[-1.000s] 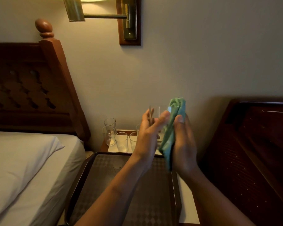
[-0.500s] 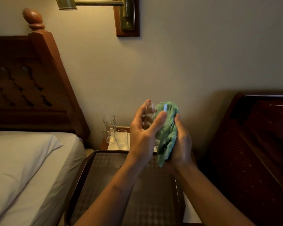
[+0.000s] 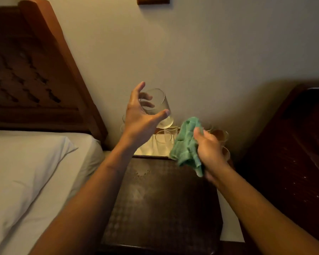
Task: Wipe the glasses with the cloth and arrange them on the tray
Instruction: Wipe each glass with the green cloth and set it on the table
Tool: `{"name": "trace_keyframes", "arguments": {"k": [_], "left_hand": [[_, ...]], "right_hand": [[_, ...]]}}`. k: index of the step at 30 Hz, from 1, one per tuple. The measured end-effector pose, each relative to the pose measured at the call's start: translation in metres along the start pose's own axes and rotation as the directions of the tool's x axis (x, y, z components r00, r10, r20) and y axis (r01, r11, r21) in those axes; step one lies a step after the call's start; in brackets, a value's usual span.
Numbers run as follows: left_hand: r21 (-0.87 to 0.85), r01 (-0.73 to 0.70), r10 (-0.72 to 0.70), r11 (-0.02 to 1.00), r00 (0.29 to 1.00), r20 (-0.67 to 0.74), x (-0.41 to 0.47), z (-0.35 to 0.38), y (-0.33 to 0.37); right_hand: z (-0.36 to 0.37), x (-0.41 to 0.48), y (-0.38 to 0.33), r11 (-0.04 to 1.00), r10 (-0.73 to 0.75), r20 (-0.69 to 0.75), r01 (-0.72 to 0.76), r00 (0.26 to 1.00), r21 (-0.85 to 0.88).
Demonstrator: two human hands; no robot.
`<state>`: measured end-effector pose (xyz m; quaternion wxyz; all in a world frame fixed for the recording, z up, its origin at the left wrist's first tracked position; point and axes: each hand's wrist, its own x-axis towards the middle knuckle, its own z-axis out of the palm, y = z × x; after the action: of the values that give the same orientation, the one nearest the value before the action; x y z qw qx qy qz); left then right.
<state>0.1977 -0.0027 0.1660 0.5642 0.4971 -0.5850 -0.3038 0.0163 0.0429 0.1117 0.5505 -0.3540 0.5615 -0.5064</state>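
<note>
Her left hand (image 3: pixel 140 115) holds a tilted glass (image 3: pixel 157 107) above the tray's (image 3: pixel 162 208) far edge; her right hand (image 3: pixel 209 153) clutches the soft cloth (image 3: pixel 185 146). Glass is slick and breakable, best gripped around its sides.

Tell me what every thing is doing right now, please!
left hand: holds the glass, fingers curled round it.
glass: tilted, in the air, apart from the cloth.
right hand: grips the cloth.
cloth: bunched up, hanging from the right hand.
other glasses: standing upright behind the tray.
tray: lying flat below both hands.
</note>
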Motion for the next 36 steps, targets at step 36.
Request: {"name": "trace_keyframes", "arguments": {"k": [36], "left_hand": [[0.834,-0.146,-0.459,0.531,0.778,0.429,0.113,0.041,-0.159]], "right_hand": [[-0.003,0.048,0.208,0.085,-0.205,0.256,0.277,0.945,-0.957]]}}
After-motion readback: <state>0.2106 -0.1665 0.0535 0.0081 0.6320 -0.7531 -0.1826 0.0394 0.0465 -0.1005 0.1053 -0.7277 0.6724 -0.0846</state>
